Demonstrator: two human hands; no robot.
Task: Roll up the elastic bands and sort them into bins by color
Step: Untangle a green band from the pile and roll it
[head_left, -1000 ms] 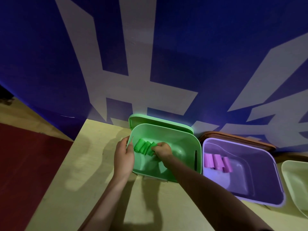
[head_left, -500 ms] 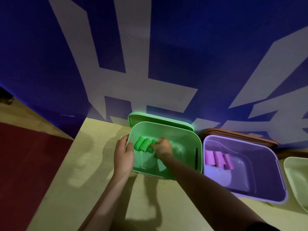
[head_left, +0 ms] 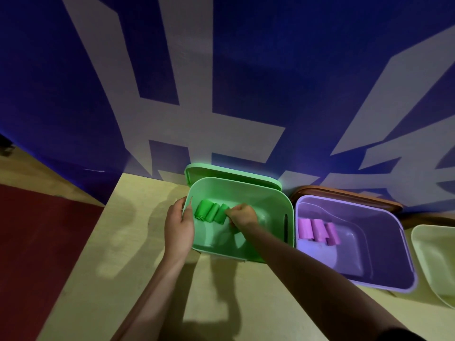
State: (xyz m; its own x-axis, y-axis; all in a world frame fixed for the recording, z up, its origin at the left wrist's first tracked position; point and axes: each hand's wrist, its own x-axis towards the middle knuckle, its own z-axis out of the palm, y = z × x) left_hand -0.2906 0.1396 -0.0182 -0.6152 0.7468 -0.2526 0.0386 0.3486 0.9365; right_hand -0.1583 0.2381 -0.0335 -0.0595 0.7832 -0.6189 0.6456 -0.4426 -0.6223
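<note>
Rolled bright-green elastic bands (head_left: 211, 212) lie side by side in the far left corner of a mint-green plastic bin (head_left: 261, 252), their long axes running roughly from the far wall toward the person, tipped a little leftward at the near end. At least three rolls show; the rightmost sits under the fingertips of the right hand (head_left: 242, 216), which reaches into the bin from the right with its fingers curled down onto that roll, apparently pinching or pressing it into line. Whether the roll is gripped or merely nudged cannot be told from this angle. The left hand (head_left: 179, 228) grips the bin's left rim, thumb inside and fingers outside, steadying it. The rolls lie just between the two hands, nearer to the right fingers, which touch them, while the left is separated from them by the bin wall. The bands look smooth, matte and springy, loosely coiled with open ends, so a roll let go carelessly may likely unwind. A matching green lid (head_left: 231, 172) stands behind the bin against a blue wall with pale lettering. To the right, a lilac plastic bin (head_left: 398, 271) holds three pink-purple rolls (head_left: 318, 230) in a similar row, and a pale cream bin (head_left: 423, 247) shows at the frame's edge. All rest on a pale yellow surface (head_left: 128, 242).
</note>
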